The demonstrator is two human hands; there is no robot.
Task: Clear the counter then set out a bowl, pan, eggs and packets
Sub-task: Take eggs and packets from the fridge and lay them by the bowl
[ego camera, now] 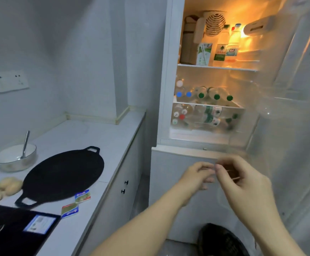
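On the white counter [102,137] at the left stands a glass bowl [2,154] with a spoon [25,145] in it. Beside it lies a flat black pan [63,174] with two loop handles. Two small packets [82,196] [70,210] lie near the pan's front handle. Several pale beige rounded things [8,185], possibly eggs, sit at the far left. In front of the open fridge [206,80], my left hand [196,174] and my right hand [242,182] meet fingertip to fingertip. Both pinch a blurred clear plastic thing [222,198]; what it holds is unclear.
The fridge door [298,108] stands open at the right. Its shelves hold cartons and many bottles. A black cooktop [11,228] fills the counter's near left corner. A dark basket [222,241] stands on the floor below my arms. A wall socket [6,82] is above the counter.
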